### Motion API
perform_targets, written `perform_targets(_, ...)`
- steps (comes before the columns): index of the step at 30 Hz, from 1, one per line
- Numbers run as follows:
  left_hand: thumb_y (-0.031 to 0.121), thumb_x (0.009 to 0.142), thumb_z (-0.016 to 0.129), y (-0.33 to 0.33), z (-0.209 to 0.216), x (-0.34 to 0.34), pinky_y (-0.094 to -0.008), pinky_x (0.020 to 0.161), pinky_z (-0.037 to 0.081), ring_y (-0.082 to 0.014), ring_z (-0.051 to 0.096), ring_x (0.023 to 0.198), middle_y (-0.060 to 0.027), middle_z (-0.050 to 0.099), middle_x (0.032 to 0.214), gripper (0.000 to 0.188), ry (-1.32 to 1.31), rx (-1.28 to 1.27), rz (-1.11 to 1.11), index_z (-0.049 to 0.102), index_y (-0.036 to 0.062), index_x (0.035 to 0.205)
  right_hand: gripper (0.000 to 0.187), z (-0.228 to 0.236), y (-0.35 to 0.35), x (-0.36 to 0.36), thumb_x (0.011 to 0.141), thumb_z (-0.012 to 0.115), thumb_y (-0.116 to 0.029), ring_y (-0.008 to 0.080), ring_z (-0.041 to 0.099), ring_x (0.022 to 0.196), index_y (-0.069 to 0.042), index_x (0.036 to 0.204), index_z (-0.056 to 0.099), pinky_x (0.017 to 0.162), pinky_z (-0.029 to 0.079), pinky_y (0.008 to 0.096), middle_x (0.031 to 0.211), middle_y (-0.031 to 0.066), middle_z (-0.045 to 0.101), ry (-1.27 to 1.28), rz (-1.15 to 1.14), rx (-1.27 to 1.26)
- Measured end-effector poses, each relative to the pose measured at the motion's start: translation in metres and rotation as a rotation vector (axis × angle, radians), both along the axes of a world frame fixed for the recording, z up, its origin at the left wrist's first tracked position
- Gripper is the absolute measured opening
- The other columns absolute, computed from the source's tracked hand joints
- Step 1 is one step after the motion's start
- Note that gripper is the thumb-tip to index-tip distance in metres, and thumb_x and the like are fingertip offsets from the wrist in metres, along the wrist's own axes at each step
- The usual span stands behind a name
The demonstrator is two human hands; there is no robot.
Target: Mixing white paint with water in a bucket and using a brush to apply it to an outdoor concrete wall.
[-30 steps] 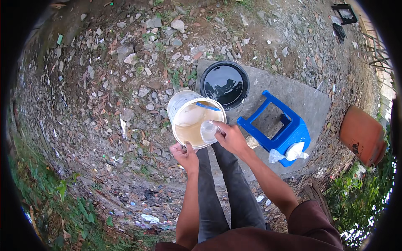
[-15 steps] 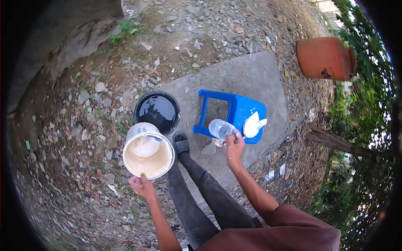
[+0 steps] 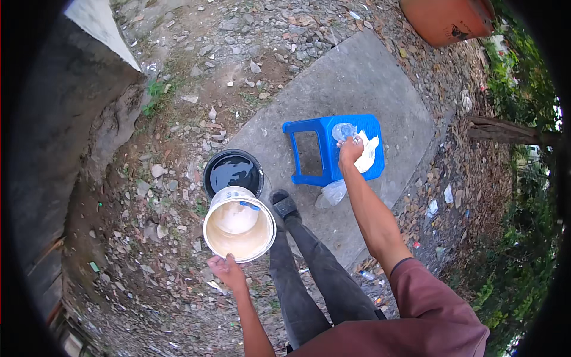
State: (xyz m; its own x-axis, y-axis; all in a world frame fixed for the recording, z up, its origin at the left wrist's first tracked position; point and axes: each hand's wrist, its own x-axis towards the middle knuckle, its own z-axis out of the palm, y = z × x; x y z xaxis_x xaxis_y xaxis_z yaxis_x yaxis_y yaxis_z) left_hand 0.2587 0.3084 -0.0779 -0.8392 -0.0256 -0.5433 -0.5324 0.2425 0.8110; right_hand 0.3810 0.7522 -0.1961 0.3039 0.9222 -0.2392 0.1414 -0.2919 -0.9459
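Note:
My left hand [image 3: 227, 271] grips the rim of a whitish bucket [image 3: 238, 243], thumb over the edge. The bucket is tilted with its mouth toward me; its inside is smeared off-white, and a blue bit [image 3: 250, 206] shows there. Just beyond it stands a black bucket [image 3: 260, 177] with dark liquid, partly hidden by the white one. Over the blue plastic stool [image 3: 328, 156], my right hand [image 3: 351, 150] is closed on a clear plastic cup [image 3: 344, 131]. Beside that hand, a crumpled white bag [image 3: 370, 153] lies on the stool's top.
The stool stands on a grey concrete slab [image 3: 380, 77]. A clear plastic bag [image 3: 334, 191] lies by its near side. An orange-red drum [image 3: 443, 21] is at the far right, and a log [image 3: 502, 130] lies below it. Stony ground and a concrete wall [image 3: 77, 107] are on the left.
My right hand has carried the clear cup away from me, onto or just above the stool's top. The view has shifted; my left hand still holds the tilted bucket.

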Motion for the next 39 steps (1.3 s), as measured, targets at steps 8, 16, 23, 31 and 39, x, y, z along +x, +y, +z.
perform_targets(8,-0.002,0.082,0.055,0.008,0.069,-0.013,-0.0275,0.057,0.050,-0.0150,0.052,0.081,-0.0094,0.046,0.096,0.027,0.158,-0.041,-0.184,0.036,0.0047,0.099,0.033,0.102,-0.058,0.000,0.094,0.056,-0.021,0.0091,0.047,0.048,0.001,0.117,0.050,0.041,0.038,0.0250,0.064,0.0031,0.054,-0.009,0.185,-0.003)
perform_targets(16,0.007,0.080,0.058,0.039,0.208,-0.027,-0.0401,0.069,0.044,-0.0226,0.051,0.074,-0.0132,0.053,0.082,0.020,0.488,-0.354,-0.351,0.044,-0.0006,0.092,0.039,0.350,-0.239,-0.030,0.075,0.070,-0.012,0.0321,0.057,0.095,-0.001,0.111,0.058,0.082,0.048,0.0393,0.106,0.0165,0.053,-0.219,1.227,0.395)
perform_targets(23,0.008,0.084,0.056,0.046,0.309,-0.020,-0.0460,0.066,0.048,-0.0412,0.063,0.074,-0.0271,0.063,0.085,0.019,0.656,-0.319,-0.281,0.041,-0.0015,0.092,0.053,0.397,-0.241,-0.071,0.075,0.070,-0.009,0.0372,0.053,0.100,0.002,0.122,0.049,0.081,0.046,0.0420,0.111,0.0228,0.045,-0.236,1.084,0.372)
perform_targets(31,0.010,0.088,0.053,0.012,0.338,-0.022,-0.0433,0.064,0.050,-0.0368,0.066,0.074,-0.0276,0.063,0.082,0.016,0.679,-0.261,-0.028,0.041,-0.0003,0.092,0.027,0.449,-0.251,-0.084,0.076,0.071,-0.012,0.0353,0.063,0.075,0.000,0.098,0.060,0.066,0.051,0.0428,0.092,0.0175,0.060,-0.182,1.418,0.801)
perform_targets(39,0.008,0.081,0.054,-0.021,0.356,-0.028,-0.0430,0.065,0.046,-0.0335,0.061,0.070,-0.0212,0.059,0.077,0.018,0.635,-0.235,0.005,0.045,-0.0026,0.093,0.026,0.474,-0.295,-0.116,0.082,0.065,-0.018,0.0400,0.064,0.081,0.001,0.098,0.065,0.072,0.052,0.0465,0.094,0.0236,0.064,-0.475,1.659,0.604)
